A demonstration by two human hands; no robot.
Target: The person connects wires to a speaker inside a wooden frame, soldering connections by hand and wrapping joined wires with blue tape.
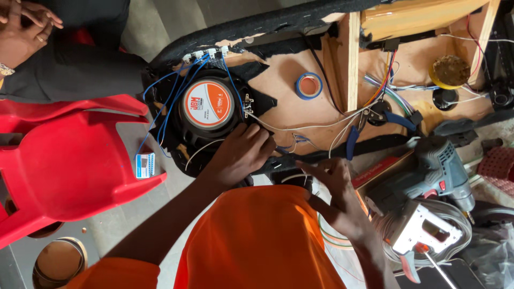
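A round black speaker [208, 105] with an orange magnet label sits in a wooden board [289, 109], back side up. Blue wires [171, 93] run from white connectors above it. My left hand [241, 152] rests at the speaker's lower right edge, fingers curled by its terminals and thin white wires [310, 127]. My right hand [334, 190] hovers just right of it, fingers spread, seemingly pinching a thin wire; whether it grips one is unclear.
A blue tape roll [309, 85] lies on the board. A grey power drill [436, 168] and staple gun [423, 227] sit at right. Red plastic chair [64, 166] at left, with another person's hands [24, 27] above it. A round tin [59, 262] stands lower left.
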